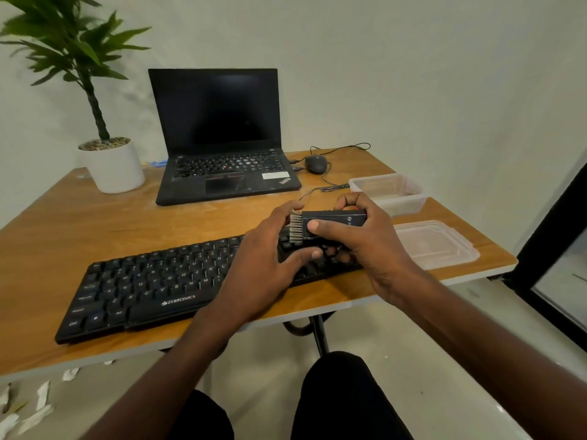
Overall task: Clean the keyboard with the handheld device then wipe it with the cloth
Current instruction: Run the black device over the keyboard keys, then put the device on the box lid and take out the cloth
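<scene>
The right hand [355, 239] grips the handheld device [330, 223] just above the keyboard [158, 287] beneath it, the left hand [266, 258] touching its bristles; a careless pull there might twist it loose.

A wooden table [95, 223] with a pale edge carries a long black keyboard [152, 287] under the fingers and to their left. Beyond the fingertips sits an open black laptop [222, 173], with a white round plant pot [114, 166] to its left. A dark mouse [315, 163], a clear plastic tub [389, 192] and its flat clear lid [435, 244] lie right of the fingers.
</scene>
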Tool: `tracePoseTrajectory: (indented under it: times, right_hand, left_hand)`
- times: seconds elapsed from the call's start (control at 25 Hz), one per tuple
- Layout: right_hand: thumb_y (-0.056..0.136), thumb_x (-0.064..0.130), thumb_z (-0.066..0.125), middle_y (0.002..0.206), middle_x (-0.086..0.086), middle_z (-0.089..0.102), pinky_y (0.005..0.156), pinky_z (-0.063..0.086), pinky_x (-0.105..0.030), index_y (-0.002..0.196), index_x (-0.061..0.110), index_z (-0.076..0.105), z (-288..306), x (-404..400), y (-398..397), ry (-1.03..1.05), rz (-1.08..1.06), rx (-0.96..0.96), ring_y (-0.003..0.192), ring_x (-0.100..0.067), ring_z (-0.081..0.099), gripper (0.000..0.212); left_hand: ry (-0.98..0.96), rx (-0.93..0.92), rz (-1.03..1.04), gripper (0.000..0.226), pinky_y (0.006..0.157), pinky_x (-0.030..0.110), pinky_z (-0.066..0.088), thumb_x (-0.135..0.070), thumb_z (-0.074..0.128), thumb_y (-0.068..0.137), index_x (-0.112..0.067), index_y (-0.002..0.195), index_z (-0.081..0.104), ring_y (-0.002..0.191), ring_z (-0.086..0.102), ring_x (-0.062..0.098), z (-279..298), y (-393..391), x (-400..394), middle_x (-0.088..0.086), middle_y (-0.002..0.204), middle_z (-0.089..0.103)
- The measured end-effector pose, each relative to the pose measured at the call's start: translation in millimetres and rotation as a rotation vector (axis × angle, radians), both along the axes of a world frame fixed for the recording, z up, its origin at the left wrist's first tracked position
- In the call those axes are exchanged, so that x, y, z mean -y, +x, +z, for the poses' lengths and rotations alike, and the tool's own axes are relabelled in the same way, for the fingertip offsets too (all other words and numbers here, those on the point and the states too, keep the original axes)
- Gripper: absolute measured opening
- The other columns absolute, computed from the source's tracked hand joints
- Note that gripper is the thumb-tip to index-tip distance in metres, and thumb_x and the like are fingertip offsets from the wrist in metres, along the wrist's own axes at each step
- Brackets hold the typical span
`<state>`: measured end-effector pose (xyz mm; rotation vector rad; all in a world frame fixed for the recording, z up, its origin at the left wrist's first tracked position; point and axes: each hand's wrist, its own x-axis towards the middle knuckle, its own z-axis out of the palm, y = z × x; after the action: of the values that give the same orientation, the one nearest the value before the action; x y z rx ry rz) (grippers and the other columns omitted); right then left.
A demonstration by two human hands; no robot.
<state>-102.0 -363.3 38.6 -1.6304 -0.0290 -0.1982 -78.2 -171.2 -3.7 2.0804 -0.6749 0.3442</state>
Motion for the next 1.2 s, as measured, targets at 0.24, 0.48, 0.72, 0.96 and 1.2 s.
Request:
tracePoseTrajectory:
  times: [0.24, 0.48, 0.72, 0.96, 1.2]
  right_hand:
    - [0.076, 0.025, 0.09, 0.1, -0.008, 0.076, 0.056, 0.056, -0.027, 0.112, 0.014, 0.058, 1, 4, -6, -0.078, 0.001, 0.009, 0.07, -0.015, 0.07, 0.05]
    - [0.085, 0.021, 0.081, 0.102, -0.014, 0.073, 0.054, 0.056, -0.029, 0.112, 0.017, 0.061, -6, 9, -6, -0.081, 0.002, 0.005, 0.064, -0.018, 0.065, 0.034]
    - [0.088, 0.024, 0.079, 0.108, -0.015, 0.074, 0.062, 0.058, -0.032, 0.124, 0.024, 0.058, -3, 17, -6, -0.003, 0.096, -0.093, 0.073, -0.029, 0.069, 0.041]
    - [0.088, 0.013, 0.079, 0.104, -0.006, 0.078, 0.075, 0.06, -0.031, 0.129, 0.021, 0.059, 0, 67, -15, -0.039, -0.06, -0.08, 0.091, -0.021, 0.077, 0.047]
    - [0.086, 0.025, 0.082, 0.1, 0.004, 0.078, 0.087, 0.058, -0.041, 0.119, 0.024, 0.075, -13, 149, -22, -0.317, -0.407, -0.015, 0.099, -0.017, 0.073, 0.033]
  left_hand:
    - [-0.085, -0.045, -0.036, 0.06, 0.086, 0.032, 0.06, -0.033, 0.087, 0.085, -0.03, 0.136, 0.056, 0.106, 0.066, 0.002, 6, -4, 0, -0.021, 0.117, 0.066]
    - [-0.035, -0.022, -0.009, 0.059, 0.092, 0.044, 0.059, -0.053, 0.083, 0.077, -0.038, 0.13, 0.061, 0.111, 0.064, 0.004, 7, -5, -2, -0.024, 0.118, 0.065]
    - [-0.003, -0.024, 0.06, 0.062, 0.103, 0.051, 0.052, -0.065, 0.077, 0.076, -0.039, 0.13, 0.062, 0.118, 0.061, 0.008, 8, -4, 0, -0.021, 0.123, 0.065]
    - [0.108, 0.064, 0.234, 0.061, 0.109, 0.043, 0.043, -0.045, 0.083, 0.086, -0.029, 0.14, 0.061, 0.122, 0.05, 0.01, 15, -7, 48, -0.012, 0.128, 0.063]
    - [0.359, 0.07, 0.233, 0.058, 0.1, 0.042, 0.039, -0.059, 0.073, 0.09, -0.03, 0.139, 0.063, 0.127, 0.046, 0.022, 11, 0, 152, -0.003, 0.134, 0.058]
